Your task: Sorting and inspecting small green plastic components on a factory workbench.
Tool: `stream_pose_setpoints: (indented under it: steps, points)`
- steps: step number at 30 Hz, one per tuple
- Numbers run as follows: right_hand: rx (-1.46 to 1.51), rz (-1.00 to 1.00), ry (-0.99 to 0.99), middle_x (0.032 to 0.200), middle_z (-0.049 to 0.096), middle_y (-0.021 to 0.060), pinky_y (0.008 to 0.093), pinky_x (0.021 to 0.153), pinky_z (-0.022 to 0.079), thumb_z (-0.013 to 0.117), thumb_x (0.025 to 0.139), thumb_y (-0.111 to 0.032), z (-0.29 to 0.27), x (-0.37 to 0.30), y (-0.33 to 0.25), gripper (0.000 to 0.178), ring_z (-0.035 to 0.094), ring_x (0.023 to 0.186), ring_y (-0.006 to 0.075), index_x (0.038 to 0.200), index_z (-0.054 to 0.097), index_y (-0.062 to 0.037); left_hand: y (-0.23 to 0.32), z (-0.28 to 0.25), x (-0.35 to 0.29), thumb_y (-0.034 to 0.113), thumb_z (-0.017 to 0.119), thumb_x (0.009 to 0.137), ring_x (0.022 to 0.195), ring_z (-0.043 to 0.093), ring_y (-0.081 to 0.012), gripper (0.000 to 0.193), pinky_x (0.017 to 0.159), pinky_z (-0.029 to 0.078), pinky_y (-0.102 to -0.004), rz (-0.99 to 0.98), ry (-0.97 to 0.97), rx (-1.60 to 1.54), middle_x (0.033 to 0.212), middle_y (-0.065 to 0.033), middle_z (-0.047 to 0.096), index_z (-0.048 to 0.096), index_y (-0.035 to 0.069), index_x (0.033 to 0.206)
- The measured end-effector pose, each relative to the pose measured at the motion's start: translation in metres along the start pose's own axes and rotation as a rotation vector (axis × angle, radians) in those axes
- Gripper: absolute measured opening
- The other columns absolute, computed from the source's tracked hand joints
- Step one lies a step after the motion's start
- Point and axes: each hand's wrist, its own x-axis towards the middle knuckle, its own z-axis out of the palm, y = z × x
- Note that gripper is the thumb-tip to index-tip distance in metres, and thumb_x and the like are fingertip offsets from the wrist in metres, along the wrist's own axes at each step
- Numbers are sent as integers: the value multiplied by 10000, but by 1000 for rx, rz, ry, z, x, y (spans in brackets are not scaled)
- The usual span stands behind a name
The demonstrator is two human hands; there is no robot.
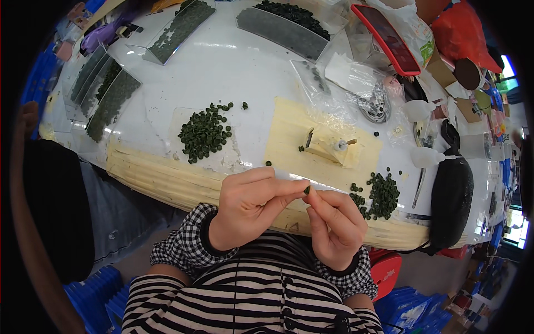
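Left hand: We see the left hand with thumb and forefinger pinched together on a small dark green piece.
Right hand: The right hand, fingers curled, meets the left at the fingertips and touches the piece; whether it grips it too, we cannot tell.
Green piece: We find it at the meeting fingertips, above the front edge of the white desk.
Green piles: One heap of similar pieces lies on the desk to our left, a second heap near the right hand.
Work spot: Between the heaps, a small block with an upright pin sits on a yellow sheet.
Trays: Toward the far side, we count a clear tray and another tray, both with green pieces.
Right side: A red-edged phone lies near a red bag; a black pouch rests by the desk's edge.
Clothing: We note checked cuffs and a striped garment.
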Motion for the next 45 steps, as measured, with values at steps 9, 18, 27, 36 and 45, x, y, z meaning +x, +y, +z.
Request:
stream_pose_setpoints:
  steps: [9,18,27,36,45]
  points:
    - [9,-5,-10,904,665,130,259,637,510,685,764,84,-6,4,-1,332,645,735,211,1088,693,12,0,-2,3,0,739,779,504,448,-92,203,450,318,-236,-65,-38,-85,622,-40,568,732,42,978]
    - [-37,-69,33,887,664,132,258,642,515,689,761,85,0,6,6,335,651,734,214,1087,696,6,-7,-1,4,2,740,781,493,403,-66,198,446,280,-231,-64,-26,-91,584,-25,515,737,51,973]
    - [-19,-59,35,889,665,129,256,645,516,690,764,85,2,5,7,331,654,740,212,1085,697,6,-9,-1,3,-5,741,775,496,409,-74,222,446,288,-229,-61,-17,-89,605,-33,531,738,53,989]
    - [-12,-29,18,884,667,129,259,639,514,700,767,69,1,5,7,298,653,734,213,1059,702,8,-7,-1,4,-53,720,758,506,477,-111,267,452,360,-239,30,-20,-20,616,-53,540,727,34,1011]
    - [24,-11,1,880,664,130,249,599,500,697,771,71,0,4,9,300,638,707,202,1065,700,10,-7,-2,3,-71,711,743,503,496,-128,297,452,378,-243,59,-45,41,630,-60,552,723,33,1021]
